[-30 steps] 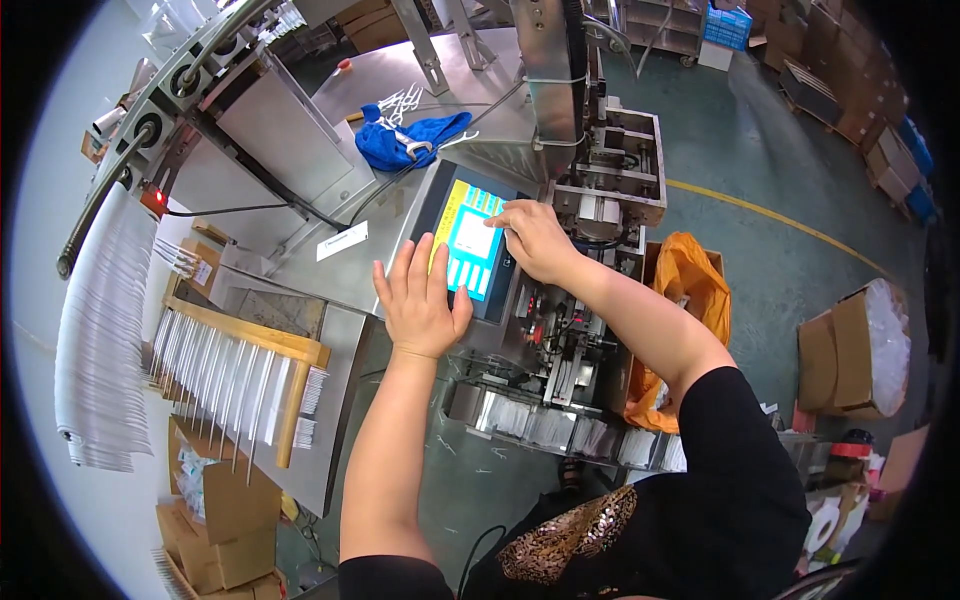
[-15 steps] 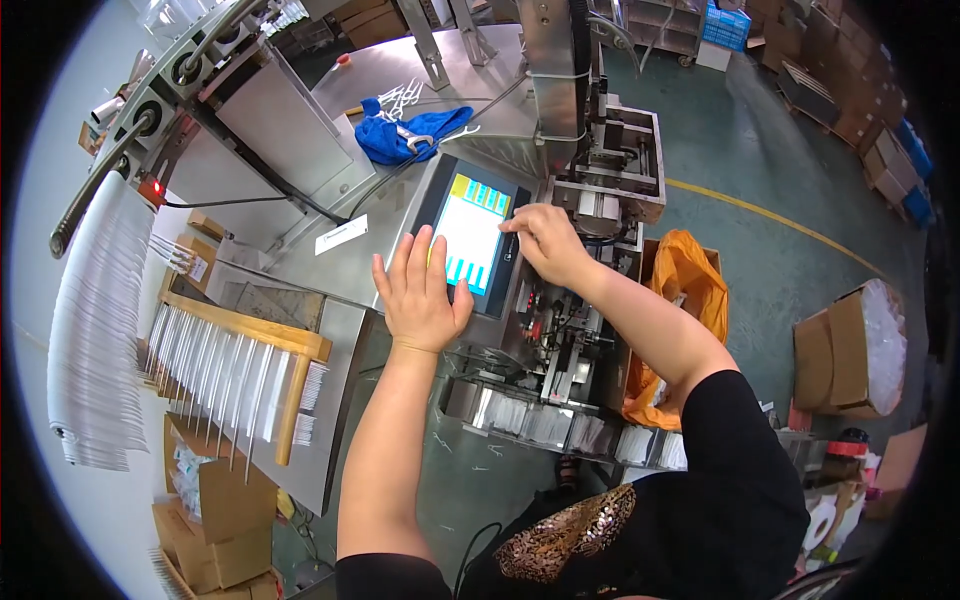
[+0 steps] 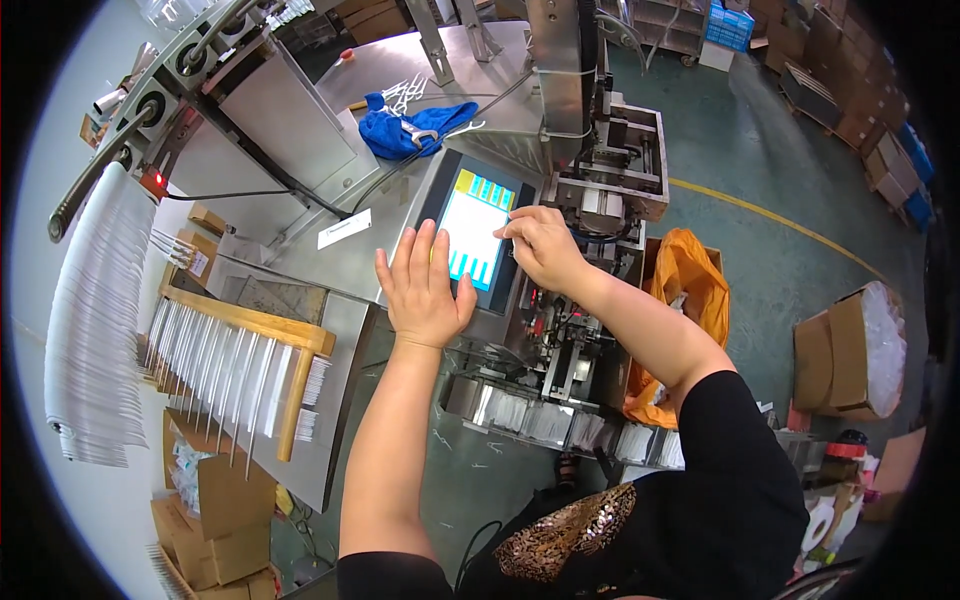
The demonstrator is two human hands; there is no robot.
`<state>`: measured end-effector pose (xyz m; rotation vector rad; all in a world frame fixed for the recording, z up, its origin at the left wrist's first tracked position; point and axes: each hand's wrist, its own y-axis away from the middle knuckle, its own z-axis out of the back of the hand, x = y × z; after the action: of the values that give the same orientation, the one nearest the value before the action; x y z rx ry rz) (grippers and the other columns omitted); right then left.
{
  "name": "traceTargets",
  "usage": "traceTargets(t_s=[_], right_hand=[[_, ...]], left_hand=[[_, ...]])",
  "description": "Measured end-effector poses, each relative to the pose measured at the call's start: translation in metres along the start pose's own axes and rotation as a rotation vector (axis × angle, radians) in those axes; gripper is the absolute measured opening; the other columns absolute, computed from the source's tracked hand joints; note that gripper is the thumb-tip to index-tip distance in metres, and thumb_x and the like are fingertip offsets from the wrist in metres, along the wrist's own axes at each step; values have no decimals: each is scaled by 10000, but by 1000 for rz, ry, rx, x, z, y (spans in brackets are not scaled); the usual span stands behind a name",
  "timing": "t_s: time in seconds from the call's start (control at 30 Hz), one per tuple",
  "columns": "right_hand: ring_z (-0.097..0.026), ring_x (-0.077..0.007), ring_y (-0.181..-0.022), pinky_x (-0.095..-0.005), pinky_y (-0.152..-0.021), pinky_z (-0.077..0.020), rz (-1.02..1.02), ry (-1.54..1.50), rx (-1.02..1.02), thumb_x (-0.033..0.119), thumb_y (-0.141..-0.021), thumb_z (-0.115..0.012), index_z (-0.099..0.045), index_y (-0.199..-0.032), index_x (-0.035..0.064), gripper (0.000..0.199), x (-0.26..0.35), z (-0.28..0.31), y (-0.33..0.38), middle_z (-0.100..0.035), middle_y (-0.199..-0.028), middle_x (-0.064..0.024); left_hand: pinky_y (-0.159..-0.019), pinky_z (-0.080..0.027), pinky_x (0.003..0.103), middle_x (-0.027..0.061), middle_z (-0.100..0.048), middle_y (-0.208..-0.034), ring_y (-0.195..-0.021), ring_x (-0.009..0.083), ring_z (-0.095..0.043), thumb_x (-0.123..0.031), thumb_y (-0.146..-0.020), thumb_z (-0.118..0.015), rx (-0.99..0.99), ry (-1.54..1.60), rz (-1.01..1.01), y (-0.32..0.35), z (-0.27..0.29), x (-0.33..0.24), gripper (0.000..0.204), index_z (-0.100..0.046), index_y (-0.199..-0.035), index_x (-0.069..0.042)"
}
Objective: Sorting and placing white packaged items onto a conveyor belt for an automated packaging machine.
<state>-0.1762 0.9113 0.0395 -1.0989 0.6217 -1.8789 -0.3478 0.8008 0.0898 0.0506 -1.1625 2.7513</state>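
A lit touch screen [image 3: 474, 235] in a dark frame is set into the sloped metal front of a packing machine [image 3: 300, 150]. My left hand [image 3: 422, 288] rests flat with spread fingers on the screen's lower left corner and frame. My right hand [image 3: 540, 248] is at the screen's right edge, a fingertip touching the upper right of the display. Neither hand holds anything.
A blue cloth [image 3: 410, 125] with metal tools lies on the machine top. A wooden rack [image 3: 250, 360] of white plastic pieces hangs at the left. Cardboard boxes [image 3: 205, 500] stand below it. An orange bag [image 3: 685, 290] and an open box [image 3: 850, 350] are on the green floor at right.
The view has shifted slightly. My right hand's fingertip has moved a little up along the screen's right side; my left hand stays flat on the lower left corner.
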Motion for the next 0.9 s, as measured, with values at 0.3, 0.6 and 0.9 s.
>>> traceTargets(t_s=[0.3,0.6,0.9], right_hand=[[-505,-278,-994,-391,-852,-365,-10,-2,-29,-17,-731,-508,-507,-950,85,241,-3,3,0,-624,-1001,-11],[-500,-285,-1014,-403,-866,-353,-33,16,12,-7,-731,-507,-487,-957,75,241,-8,2,6,-629,-1032,-9],[-496,-288,-1018,-400,-860,-373,-19,-28,28,-3,-736,-516,-525,-975,85,255,4,-2,6,-607,-1040,-24]], left_hand=[[-1043,-111,517,99,-407,-1318,-1234,286,-350,-300,-749,-522,-38,-68,91,-1,0,-2,560,-421,-1252,-75],[-1046,-121,505,92,-407,-1319,-1233,280,-352,-292,-754,-515,-31,-33,51,0,0,0,551,-421,-1252,-76],[-1043,-154,477,96,-414,-1314,-1215,277,-371,-270,-757,-521,-21,-42,12,1,0,0,566,-396,-1265,-54]])
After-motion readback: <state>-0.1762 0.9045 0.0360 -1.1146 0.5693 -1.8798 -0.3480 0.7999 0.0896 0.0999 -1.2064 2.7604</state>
